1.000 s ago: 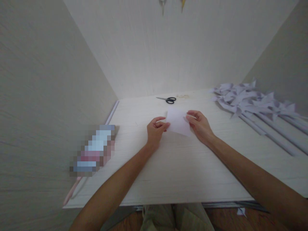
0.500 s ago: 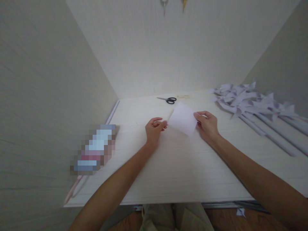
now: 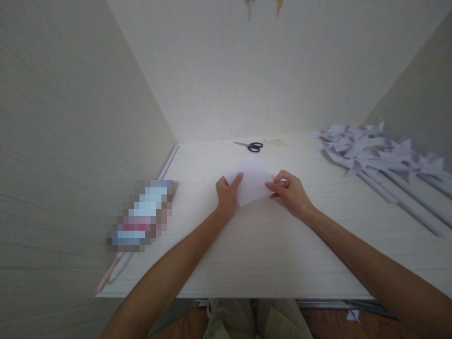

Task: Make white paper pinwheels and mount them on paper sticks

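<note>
A white sheet of paper (image 3: pixel 253 186) is held just above the table, its surface facing up toward me. My left hand (image 3: pixel 228 195) grips its left side, the thumb lying on top and the other fingers hidden beneath. At the sheet's right corner, my right hand (image 3: pixel 290 192) is closed in a pinch on the paper. Beyond the sheet lies a pair of scissors (image 3: pixel 254 147) with black handles, the blades pointing left.
Several white paper pinwheels (image 3: pixel 363 148) on paper-like sticks (image 3: pixel 416 212) are heaped at the right. A pixelated object (image 3: pixel 144 212) rests at the left edge, near a thin pale rod (image 3: pixel 168 161). Walls enclose the white table (image 3: pixel 261 254) at left, back and right.
The paper has turned and shifted left. My left hand has gone from a fingertip hold at its edge to a grip with the thumb on top; my right hand has moved left.
</note>
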### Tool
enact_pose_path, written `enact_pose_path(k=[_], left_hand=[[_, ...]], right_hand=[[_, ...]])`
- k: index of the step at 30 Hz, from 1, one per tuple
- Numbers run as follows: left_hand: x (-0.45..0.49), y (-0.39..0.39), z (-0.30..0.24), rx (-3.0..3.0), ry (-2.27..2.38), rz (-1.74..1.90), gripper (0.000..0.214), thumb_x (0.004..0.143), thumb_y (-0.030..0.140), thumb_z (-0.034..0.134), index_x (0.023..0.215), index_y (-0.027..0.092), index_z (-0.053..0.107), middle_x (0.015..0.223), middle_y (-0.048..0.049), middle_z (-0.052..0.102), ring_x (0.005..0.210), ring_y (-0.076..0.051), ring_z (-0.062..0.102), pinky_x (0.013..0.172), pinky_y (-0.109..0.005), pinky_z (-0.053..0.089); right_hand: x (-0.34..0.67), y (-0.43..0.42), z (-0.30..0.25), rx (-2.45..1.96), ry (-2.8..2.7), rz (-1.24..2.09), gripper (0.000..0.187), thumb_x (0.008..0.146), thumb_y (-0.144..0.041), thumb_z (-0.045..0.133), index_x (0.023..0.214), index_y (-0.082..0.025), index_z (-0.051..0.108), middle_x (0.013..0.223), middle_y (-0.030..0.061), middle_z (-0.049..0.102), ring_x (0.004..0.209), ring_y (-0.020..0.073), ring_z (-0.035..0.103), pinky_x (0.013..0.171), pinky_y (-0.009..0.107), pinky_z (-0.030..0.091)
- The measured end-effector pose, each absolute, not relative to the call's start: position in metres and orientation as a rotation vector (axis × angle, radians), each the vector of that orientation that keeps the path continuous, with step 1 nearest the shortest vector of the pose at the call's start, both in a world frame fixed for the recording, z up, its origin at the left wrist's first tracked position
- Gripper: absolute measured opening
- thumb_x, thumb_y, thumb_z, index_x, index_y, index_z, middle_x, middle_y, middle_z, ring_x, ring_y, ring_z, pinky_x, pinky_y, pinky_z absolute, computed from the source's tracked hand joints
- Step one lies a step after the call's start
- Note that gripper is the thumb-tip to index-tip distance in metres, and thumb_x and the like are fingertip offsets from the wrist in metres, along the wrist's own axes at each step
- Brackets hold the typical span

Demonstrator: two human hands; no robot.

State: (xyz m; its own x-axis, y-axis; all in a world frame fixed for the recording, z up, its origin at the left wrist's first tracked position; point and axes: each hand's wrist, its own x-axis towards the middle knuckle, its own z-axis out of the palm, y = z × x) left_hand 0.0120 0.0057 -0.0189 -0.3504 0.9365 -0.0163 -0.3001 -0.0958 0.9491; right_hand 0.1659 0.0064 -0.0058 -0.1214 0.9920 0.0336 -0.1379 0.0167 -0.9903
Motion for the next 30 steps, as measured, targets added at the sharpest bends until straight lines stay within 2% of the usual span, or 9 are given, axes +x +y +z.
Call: enact_pose_path(k=[5, 8, 12, 14, 18, 22, 25, 30], left_hand=[[0.007, 0.007, -0.022, 0.818, 1.366, 1.688, 0.033, 0.053, 0.04, 0.066, 0.068, 0.012, 0.058, 0.064, -0.0012, 0.058, 0.055, -0.009, 0.05, 0.05, -0.022, 0.04], [0.007, 0.006, -0.021, 0.883, 1.356, 1.637, 0.032, 0.053, 0.041, 0.066, 0.065, 0.012, 0.058, 0.06, -0.0005, 0.056, 0.052, -0.009, 0.048, 0.048, -0.022, 0.038], [0.008, 0.005, -0.022, 0.996, 1.342, 1.547, 0.032, 0.054, 0.042, 0.065, 0.066, 0.012, 0.06, 0.059, -0.001, 0.056, 0.051, -0.01, 0.048, 0.046, -0.022, 0.037], [0.007, 0.005, -0.023, 1.055, 1.367, 1.496, 0.032, 0.054, 0.042, 0.065, 0.066, 0.012, 0.06, 0.058, -0.0012, 0.056, 0.051, -0.01, 0.047, 0.044, -0.021, 0.036], [0.006, 0.003, -0.02, 1.158, 1.429, 1.424, 0.03, 0.055, 0.041, 0.064, 0.063, 0.012, 0.061, 0.056, -0.0011, 0.055, 0.049, -0.01, 0.047, 0.043, -0.021, 0.035], [0.007, 0.0, -0.016, 1.292, 1.436, 1.368, 0.025, 0.058, 0.038, 0.061, 0.062, 0.013, 0.061, 0.056, -0.0006, 0.055, 0.048, -0.009, 0.045, 0.043, -0.021, 0.034], [0.008, -0.002, -0.014, 1.464, 1.397, 1.216, 0.021, 0.058, 0.034, 0.061, 0.058, 0.013, 0.061, 0.053, 0.0005, 0.053, 0.047, -0.009, 0.043, 0.042, -0.02, 0.032], [0.008, -0.005, -0.013, 1.659, 1.148, 0.919, 0.021, 0.063, 0.034, 0.055, 0.057, 0.014, 0.06, 0.049, 0.0024, 0.048, 0.046, -0.009, 0.04, 0.041, -0.019, 0.029]], right_hand=[[0.176, 0.013, -0.003, -0.907, -1.313, 1.307, 0.02, 0.064, -0.037, 0.063, 0.065, -0.019, 0.054, 0.06, -0.0015, 0.063, 0.055, 0.0096, 0.058, 0.048, 0.02, 0.046], [0.183, 0.017, -0.003, -0.841, -1.369, 1.313, 0.015, 0.065, -0.03, 0.063, 0.075, -0.02, 0.058, 0.068, 0.0007, 0.066, 0.061, 0.0108, 0.059, 0.052, 0.021, 0.045], [0.185, 0.015, -0.004, -0.772, -1.507, 1.37, 0.042, 0.057, -0.016, 0.067, 0.097, -0.026, 0.056, 0.072, -0.0013, 0.062, 0.06, 0.0108, 0.055, 0.053, 0.023, 0.043], [0.185, 0.012, -0.003, -0.756, -1.664, 1.223, 0.048, 0.059, -0.012, 0.064, 0.103, -0.029, 0.056, 0.077, -0.0007, 0.057, 0.061, 0.0104, 0.051, 0.053, 0.024, 0.041], [0.19, 0.009, 0.001, -0.707, -2.067, 0.616, 0.027, 0.066, -0.014, 0.058, 0.087, -0.029, 0.066, 0.078, 0.0019, 0.045, 0.068, 0.0129, 0.044, 0.057, 0.028, 0.039], [0.196, 0.008, 0.005, -0.627, -2.302, 0.241, 0.013, 0.072, -0.024, 0.057, 0.079, -0.029, 0.067, 0.082, 0.0042, 0.048, 0.071, 0.0148, 0.042, 0.061, 0.031, 0.038], [0.193, 0.005, 0.007, -0.59, -2.35, 0.169, 0.009, 0.073, -0.026, 0.058, 0.074, -0.026, 0.066, 0.088, 0.0053, 0.051, 0.079, 0.017, 0.045, 0.067, 0.034, 0.038], [0.183, 0.0, 0.009, -0.699, -2.219, 0.397, 0.012, 0.073, -0.027, 0.057, 0.063, -0.022, 0.061, 0.092, 0.0064, 0.054, 0.086, 0.0184, 0.047, 0.072, 0.034, 0.039]])
